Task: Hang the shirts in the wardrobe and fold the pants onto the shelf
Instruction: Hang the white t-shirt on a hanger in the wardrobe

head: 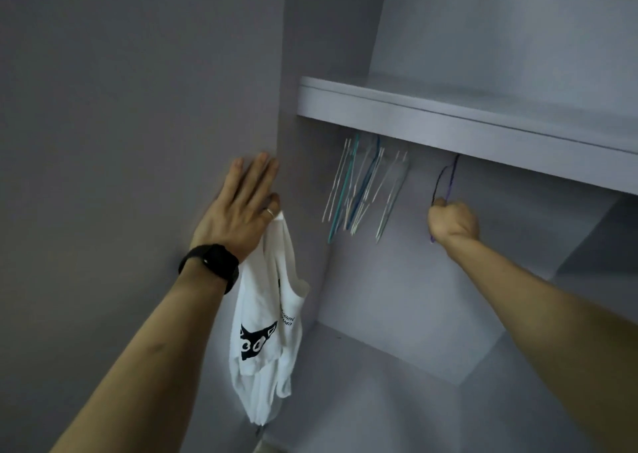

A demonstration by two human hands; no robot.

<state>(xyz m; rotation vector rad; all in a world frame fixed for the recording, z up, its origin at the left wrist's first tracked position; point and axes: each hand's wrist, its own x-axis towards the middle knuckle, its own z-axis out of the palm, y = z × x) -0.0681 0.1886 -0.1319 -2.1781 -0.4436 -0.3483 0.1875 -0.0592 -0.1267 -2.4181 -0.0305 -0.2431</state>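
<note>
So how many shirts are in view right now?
1: the white shirt hangs from the left hand at the left edge of the wardrobe. Others may be out of view.

Dim, bluish light falls over a plain grey wall [103, 90] on the left. Beside it, the open wardrobe [297, 55] has a thick pale shelf [448, 121] across its upper part, a bare back panel [397, 297] below and a flat bottom board [379, 401].

I see a black watch [210, 266] strapped round a wrist. A thin ring [269, 212] circles one finger. Grey wall [103, 90] fills my left.
</note>
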